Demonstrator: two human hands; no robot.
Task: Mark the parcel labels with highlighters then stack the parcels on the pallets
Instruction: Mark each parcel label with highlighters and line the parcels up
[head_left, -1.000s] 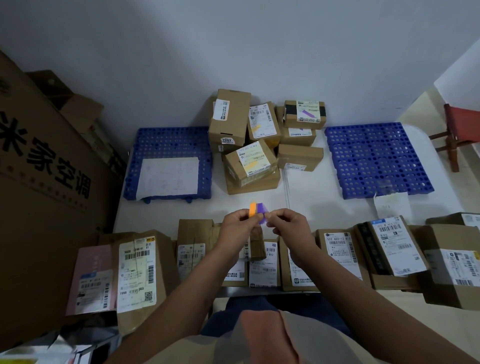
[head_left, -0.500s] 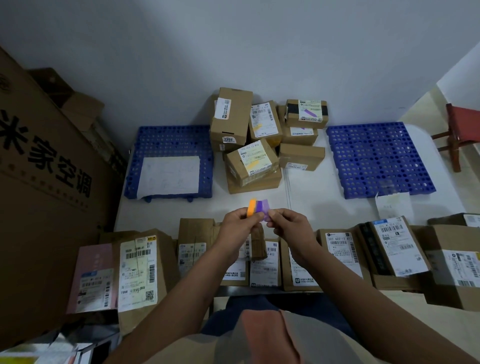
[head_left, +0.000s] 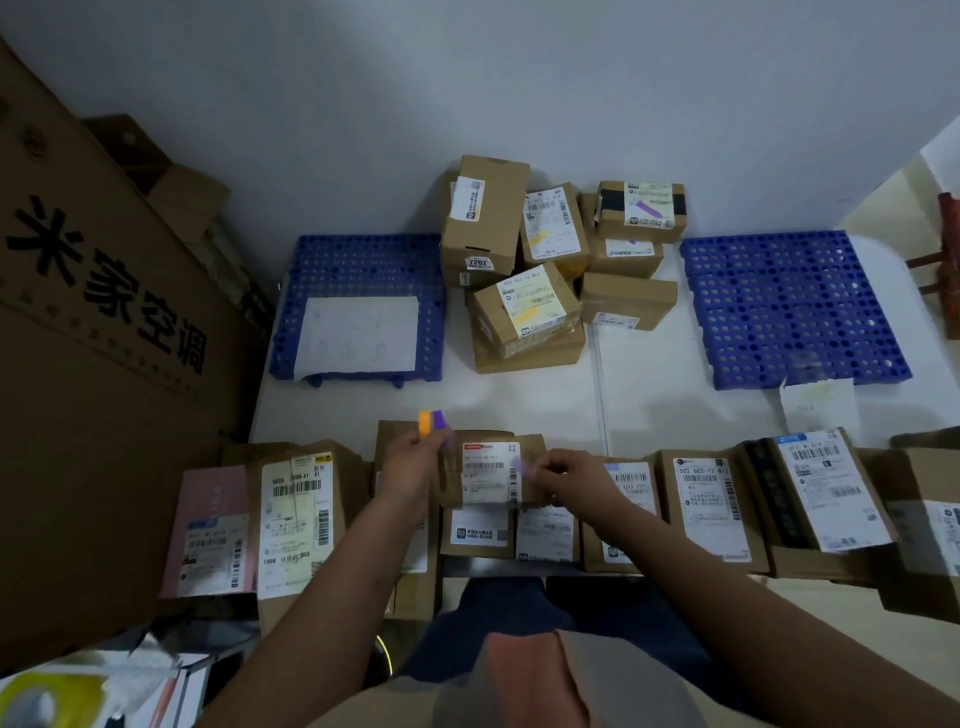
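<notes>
My left hand grips two highlighter pieces, one orange and one purple, which stick up above the fingers. My right hand pinches a small, blurred pale-purple highlighter piece at the right edge of a white label. That label is on a brown parcel lying on top of the near row of parcels. Two blue pallets lie further back, one on the left and one on the right. Neither carries a parcel.
A pile of marked parcels sits between the pallets by the wall. A white sheet lies on the left pallet, another paper near the right one. A large cardboard box stands on the left.
My hands have moved apart and down from the centre. The right hand now holds the purple piece at the label of the top parcel, while the left keeps the orange and purple pieces.
</notes>
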